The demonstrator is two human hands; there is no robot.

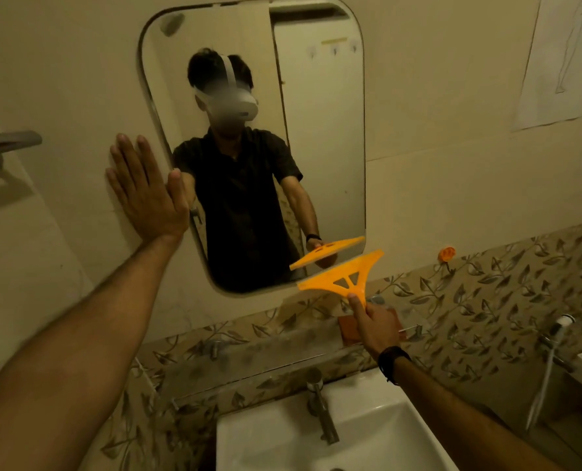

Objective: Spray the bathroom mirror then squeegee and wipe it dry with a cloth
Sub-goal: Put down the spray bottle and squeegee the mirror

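Observation:
The rounded bathroom mirror (323, 137) hangs on the wall above the sink and reflects a person in a dark shirt. My left hand (146, 188) lies flat on the wall with straight fingers, its thumb on the mirror's left edge. My right hand (374, 322) grips the handle of an orange squeegee (345, 271). The squeegee's blade is tilted and sits just off the mirror's lower right corner; its reflection shows in the glass. No spray bottle or cloth is in view.
A white sink (368, 433) with a metal tap (320, 402) sits below. A narrow ledge holds a brown soap (351, 329). An orange hook (446, 254) is on the patterned tiles. A hose and tap (555, 345) are at right, a grey rack (7, 144) at left.

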